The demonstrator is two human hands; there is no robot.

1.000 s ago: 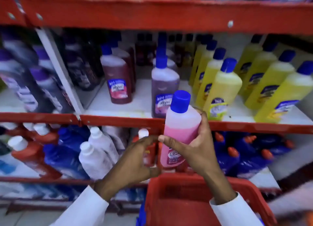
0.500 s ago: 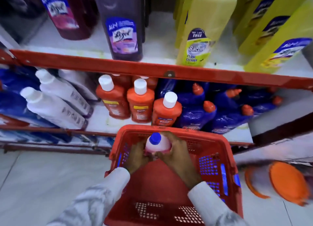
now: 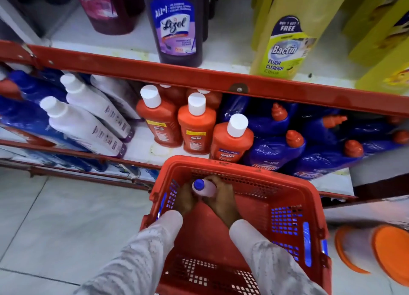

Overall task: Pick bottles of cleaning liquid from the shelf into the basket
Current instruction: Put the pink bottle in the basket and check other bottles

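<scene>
Moved since earlier frames: pink bottle (image 3: 203, 189) now sits lower in red basket (image 3: 243, 173), near its far wall; earlier it was up at shelf height.
Shelf (image 3: 199, 78): stock unchanged.
Hands: left hand (image 3: 185, 198), right hand (image 3: 223, 200) wrapped round the body.
Handling: probably liquid-heavy, smooth plastic; grip mid-body, not blue cap (image 3: 198, 184).

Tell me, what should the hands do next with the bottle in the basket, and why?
Probably lower it the last bit and let go. Both the left hand and right hand grip the pink bottle with the blue cap upright, deep inside the red basket, near its far wall. Whether it touches the bottom can't be seen.
</scene>
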